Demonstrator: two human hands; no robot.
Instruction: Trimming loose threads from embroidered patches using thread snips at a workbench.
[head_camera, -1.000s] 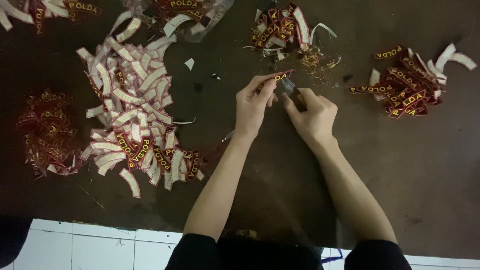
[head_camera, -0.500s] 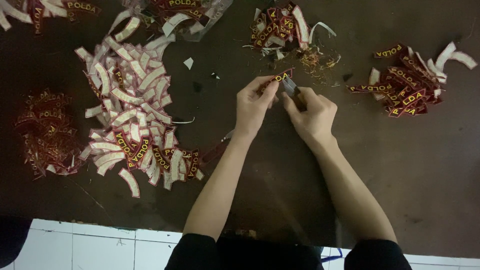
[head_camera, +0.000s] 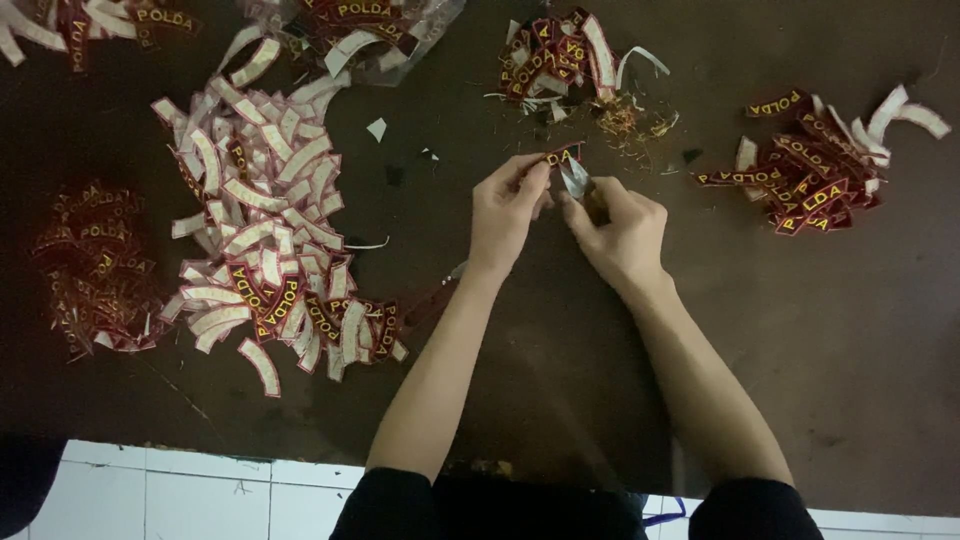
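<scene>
Pinching red patch at left hand fingertips, right hand just beside

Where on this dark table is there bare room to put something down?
The widest bare table lies right of the right hand, below the right pile of patches. A smaller gap sits between the left hand and the big white-backed pile. The far edge is crowded with piles and scraps.
</scene>
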